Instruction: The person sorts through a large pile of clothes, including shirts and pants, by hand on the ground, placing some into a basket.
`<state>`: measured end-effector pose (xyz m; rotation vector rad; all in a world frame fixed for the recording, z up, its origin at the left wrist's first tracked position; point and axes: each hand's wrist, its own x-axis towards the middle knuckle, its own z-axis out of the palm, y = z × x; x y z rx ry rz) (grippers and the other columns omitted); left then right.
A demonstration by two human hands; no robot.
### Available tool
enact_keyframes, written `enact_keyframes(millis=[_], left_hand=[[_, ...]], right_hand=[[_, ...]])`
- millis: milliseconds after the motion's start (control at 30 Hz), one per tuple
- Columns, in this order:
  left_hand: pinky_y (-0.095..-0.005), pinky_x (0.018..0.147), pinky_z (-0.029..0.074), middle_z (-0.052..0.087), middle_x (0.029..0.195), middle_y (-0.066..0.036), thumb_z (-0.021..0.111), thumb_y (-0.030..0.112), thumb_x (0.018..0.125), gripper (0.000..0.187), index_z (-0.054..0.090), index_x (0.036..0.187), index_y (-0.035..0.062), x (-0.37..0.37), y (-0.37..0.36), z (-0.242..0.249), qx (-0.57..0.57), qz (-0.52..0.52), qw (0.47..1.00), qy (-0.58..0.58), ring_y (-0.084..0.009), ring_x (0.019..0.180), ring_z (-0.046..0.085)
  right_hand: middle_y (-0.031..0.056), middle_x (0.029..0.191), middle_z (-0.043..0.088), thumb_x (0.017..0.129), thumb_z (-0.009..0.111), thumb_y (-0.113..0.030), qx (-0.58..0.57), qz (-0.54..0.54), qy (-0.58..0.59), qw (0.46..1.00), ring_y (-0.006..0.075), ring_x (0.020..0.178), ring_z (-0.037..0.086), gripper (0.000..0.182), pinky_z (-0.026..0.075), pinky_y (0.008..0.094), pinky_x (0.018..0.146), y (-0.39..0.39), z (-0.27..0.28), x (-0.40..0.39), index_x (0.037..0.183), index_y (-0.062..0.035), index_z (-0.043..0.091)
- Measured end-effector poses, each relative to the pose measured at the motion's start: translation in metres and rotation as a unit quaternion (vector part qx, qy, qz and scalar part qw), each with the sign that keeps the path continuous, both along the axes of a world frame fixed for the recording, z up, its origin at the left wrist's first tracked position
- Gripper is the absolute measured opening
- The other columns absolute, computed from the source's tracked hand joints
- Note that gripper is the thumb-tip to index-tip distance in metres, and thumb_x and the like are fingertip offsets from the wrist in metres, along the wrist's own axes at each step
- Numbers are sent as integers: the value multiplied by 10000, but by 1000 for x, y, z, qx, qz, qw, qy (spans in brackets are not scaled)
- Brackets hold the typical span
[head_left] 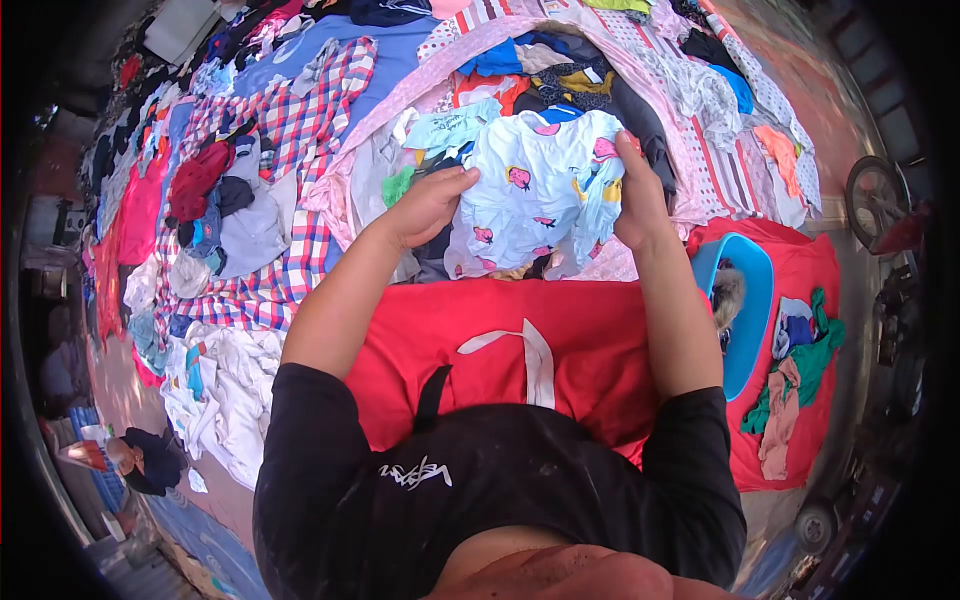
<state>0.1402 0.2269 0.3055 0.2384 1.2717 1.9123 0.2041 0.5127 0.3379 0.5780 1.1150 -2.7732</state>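
Note:
Between my two hands hangs a small pale-blue child's top (535, 195) with pink and yellow printed figures. My left hand (435, 205) pinches its left edge with the thumb on top. On the other edge my right hand (642, 195) is closed, thumb upward, near the upper corner. Just beyond it lies a heap of mixed clothes on a pink cloth (345, 170), with a mint-green printed piece (450, 128), an orange piece (490, 92) and a bright blue piece (490, 58). The top hides part of this heap.
A red cloth (480, 320) covers my lap. To the right stands a blue plastic tub (750, 330) with something furry inside, beside green clothing (810, 365). Checked cloth (325, 110) and more clothing piles lie left. Another person (150, 460) is at the lower left.

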Motion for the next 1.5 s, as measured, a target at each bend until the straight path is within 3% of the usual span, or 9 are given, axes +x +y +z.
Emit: enact_keyframes(millis=[367, 600, 800, 900, 933, 1033, 1167, 1367, 1500], left_hand=[[-365, 952, 498, 664, 1186, -158, 732, 295, 896, 592, 511, 1363, 5, 52, 33, -37, -221, -34, 925, 306, -218, 1108, 639], [-428, 831, 537, 710, 1039, -247, 727, 385, 821, 534, 675, 1100, -68, 107, 21, -118, -410, -383, 766, 314, -345, 941, 696], [-420, 920, 550, 719, 1132, -97, 714, 95, 899, 397, 628, 1267, -26, -32, -20, -129, -342, -339, 868, -122, -248, 1024, 692], [-457, 938, 529, 585, 1346, -201, 734, 84, 856, 874, 226, 1568, 90, -273, -89, -74, -92, 299, 943, 114, -317, 1133, 623], [-491, 953, 514, 475, 1450, -216, 729, 86, 856, 989, 69, 1592, 134, -329, -116, -18, -42, 464, 855, 227, -321, 1317, 482], [-728, 1062, 341, 363, 1573, -157, 748, 344, 831, 1053, 68, 1624, 207, -336, -147, 54, -173, 451, 852, 201, -356, 1439, 357], [-337, 757, 557, 704, 1110, -132, 736, 255, 840, 501, 637, 1283, 43, -338, -142, -87, -352, 383, 803, 291, -209, 889, 698], [-359, 526, 541, 723, 785, -155, 607, 98, 809, 322, 704, 1108, 28, -194, -152, -354, -666, -106, 677, 296, -218, 628, 708], [-389, 618, 556, 722, 802, -165, 614, 76, 772, 355, 685, 1117, 26, -142, -115, -340, -599, -152, 778, 113, -260, 631, 699]], right_hand=[[185, 987, 712, 1036, 558, -350, 156, 304, 25, 939, 273, 783, 746, 398, 599, 328, 604, -28, -11, 23, 1160, 27, 587], [254, 991, 706, 871, 716, -267, 774, 339, 180, 504, 382, 899, 710, 443, 550, 468, 756, -25, -30, 33, 1175, 37, 610], [257, 979, 696, 859, 724, -270, 694, 361, 234, 578, 424, 928, 681, 436, 538, 491, 815, -30, -19, 37, 1168, 13, 606], [248, 1037, 690, 858, 722, -237, 685, 375, 228, 581, 423, 951, 675, 434, 534, 487, 838, -31, -14, 40, 1189, 11, 592], [247, 1049, 686, 857, 721, -230, 683, 380, 216, 585, 420, 957, 674, 435, 534, 484, 843, -29, -14, 39, 1194, 13, 589], [240, 1085, 674, 857, 715, -204, 689, 378, 181, 591, 411, 983, 666, 448, 532, 477, 852, -24, -10, 35, 1219, 21, 577], [231, 1098, 671, 862, 708, -194, 693, 379, 167, 590, 394, 997, 665, 463, 534, 470, 851, -26, -4, 20, 1245, 26, 570], [205, 1101, 671, 851, 724, -189, 678, 410, 172, 586, 370, 973, 673, 475, 538, 451, 844, -34, -16, 14, 1250, 25, 577], [200, 1078, 669, 845, 731, -186, 691, 412, 171, 569, 361, 960, 675, 475, 542, 441, 840, -35, -18, 13, 1240, 34, 585]])
